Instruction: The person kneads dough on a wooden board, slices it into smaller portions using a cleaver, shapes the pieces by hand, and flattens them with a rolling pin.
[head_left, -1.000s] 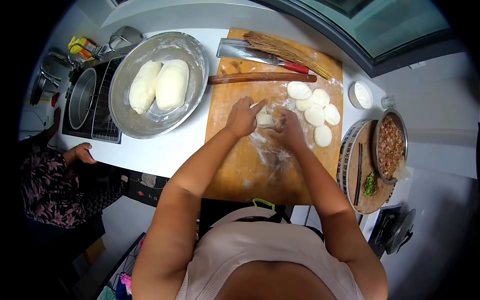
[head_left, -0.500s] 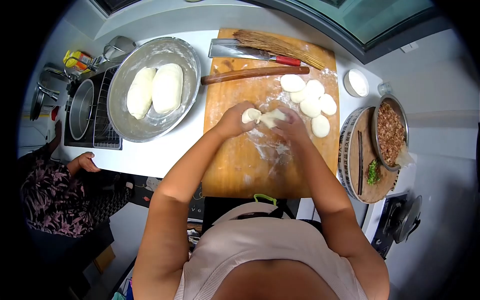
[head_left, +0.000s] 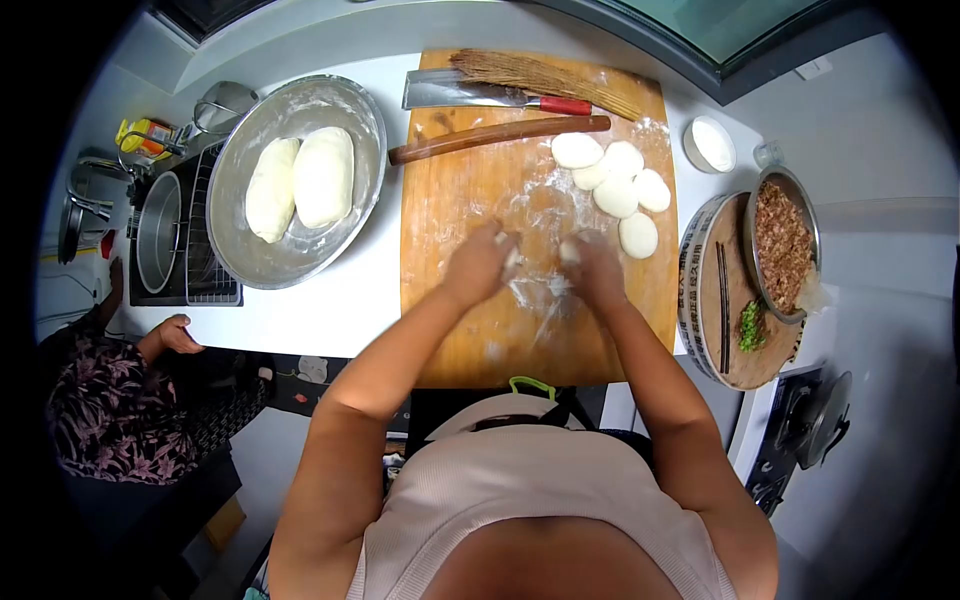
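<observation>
My left hand (head_left: 481,264) is curled over the floured wooden board (head_left: 450,340), closed on a small piece of dough that peeks out at its inner side. A short gap away, my right hand (head_left: 598,270) is closed too, with another piece of dough (head_left: 570,250) showing at its thumb side. Both hands are blurred by motion. Several flattened dough rounds (head_left: 638,236) lie beyond my right hand, some overlapping. A wooden rolling pin (head_left: 500,138) rests across the far part of the board.
Left stands a metal bowl (head_left: 372,190) with two dough logs (head_left: 323,178). Behind the rolling pin lie a red-handled cleaver (head_left: 565,105) and a straw brush (head_left: 545,80). Right are a flour bowl (head_left: 710,145), chopsticks (head_left: 724,310) and minced filling (head_left: 783,240). Another person (head_left: 120,400) stands at left.
The dough stretched between my hands has come apart into two pieces. My hands have moved away from each other and a little toward me. The camera view has shifted slightly.
</observation>
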